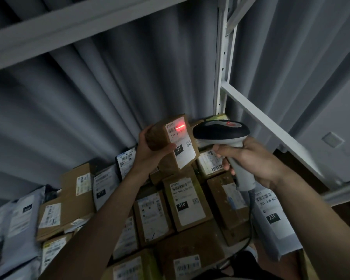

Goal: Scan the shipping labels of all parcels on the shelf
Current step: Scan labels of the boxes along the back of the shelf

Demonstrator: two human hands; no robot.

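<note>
Cardboard parcel (pixel 171 136) in left hand (pixel 150 150)

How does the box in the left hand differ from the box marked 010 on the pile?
The held box is lifted and tilted in the left hand; the 010 box lies flat among other parcels. The held label reads 231 and carries the scanner's red line; the 010 label has none. Both are brown cardboard with white labels.

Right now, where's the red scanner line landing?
In the head view, the red scan line falls on the top of the label of the small box held up in the left hand, just left of the scanner.
</note>
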